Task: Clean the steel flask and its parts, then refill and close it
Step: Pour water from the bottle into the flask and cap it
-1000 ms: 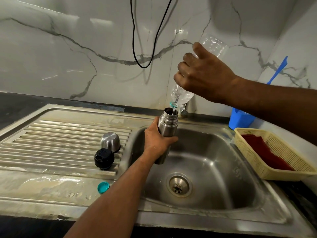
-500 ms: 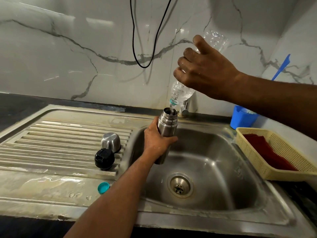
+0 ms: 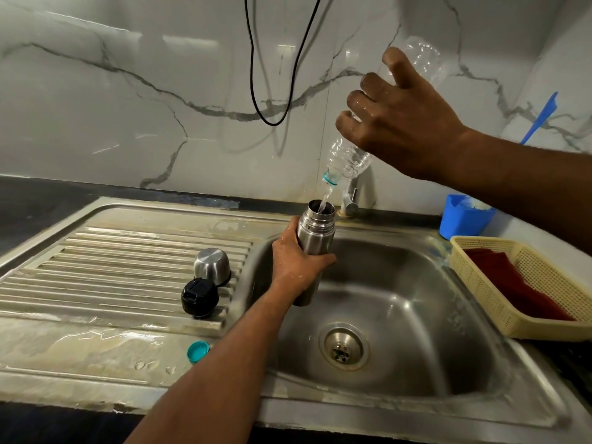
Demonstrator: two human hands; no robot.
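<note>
left grip: fingers wrapped round steel flask, upright over the sink basin. right grip: clasps plastic bottle, tilted neck-down just above the flask mouth; thin stream entering. fill level inside not visible, probably partial. advice: keep the mouth centred under the stream. black stopper, steel cup: on the drainboard, left of flask.

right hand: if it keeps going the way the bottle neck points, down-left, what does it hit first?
Probably the flask mouth: the bottle held by the right hand hangs just above it, apart. Depth is unclear.
</note>
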